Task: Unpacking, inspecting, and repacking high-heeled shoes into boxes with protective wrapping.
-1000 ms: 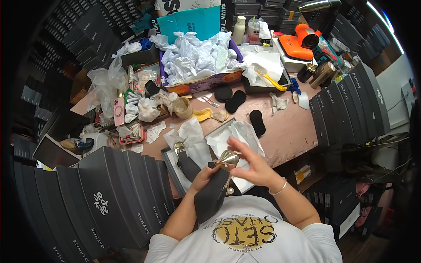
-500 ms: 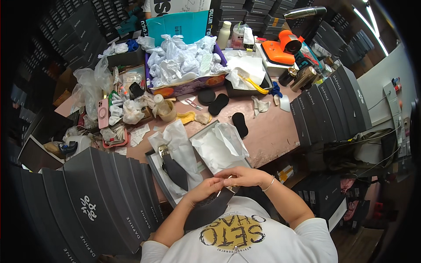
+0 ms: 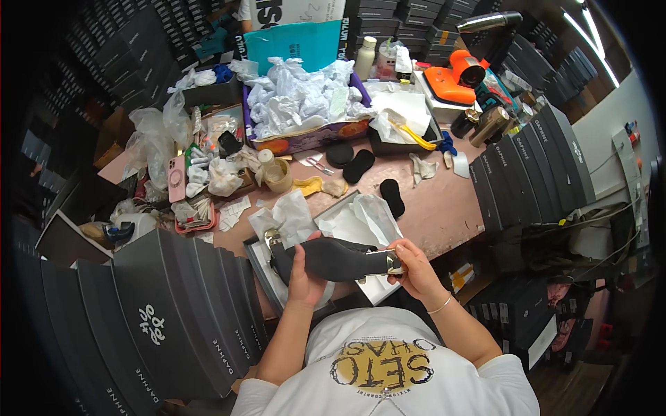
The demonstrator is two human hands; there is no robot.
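I hold a black shoe (image 3: 340,259) sideways over an open shoe box (image 3: 258,258) lined with white tissue paper (image 3: 361,218). My left hand (image 3: 303,276) grips the shoe at its left end. My right hand (image 3: 415,267) grips the right end, where a gold metal piece (image 3: 390,262) shows. A second black shoe with a gold part (image 3: 275,244) lies in the box under my left hand, mostly hidden.
Stacks of dark shoe boxes stand at my left (image 3: 173,305) and right (image 3: 531,170). The brown table (image 3: 444,201) carries black insoles (image 3: 358,165), a roll of tape (image 3: 279,175), a pink phone (image 3: 176,178), a box of crumpled white paper (image 3: 298,104) and an orange tool (image 3: 454,78).
Both hands were close together at my chest working on something small and gold. Now they are spread apart, holding the black shoe flat over the box.
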